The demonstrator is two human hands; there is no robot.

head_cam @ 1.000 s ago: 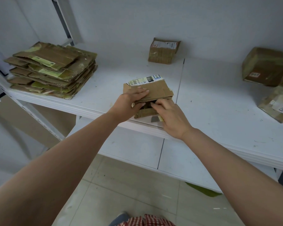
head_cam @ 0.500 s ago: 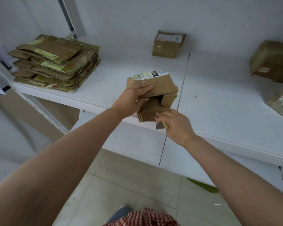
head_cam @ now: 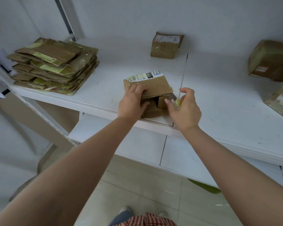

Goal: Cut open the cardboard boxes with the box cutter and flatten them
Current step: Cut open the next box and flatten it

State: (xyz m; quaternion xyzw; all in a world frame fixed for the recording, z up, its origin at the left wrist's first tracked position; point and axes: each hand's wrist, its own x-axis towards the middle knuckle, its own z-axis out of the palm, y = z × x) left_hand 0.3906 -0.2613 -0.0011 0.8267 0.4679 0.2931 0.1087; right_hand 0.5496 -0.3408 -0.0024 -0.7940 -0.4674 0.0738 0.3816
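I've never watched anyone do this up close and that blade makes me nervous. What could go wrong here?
The box cutter has its blade bared and aimed toward the left hand, which grips the open box close by; a slip could nick those fingers. The right hand seems to hold the cutter lightly, so it might twist. The box sits at the shelf edge and could slide off.
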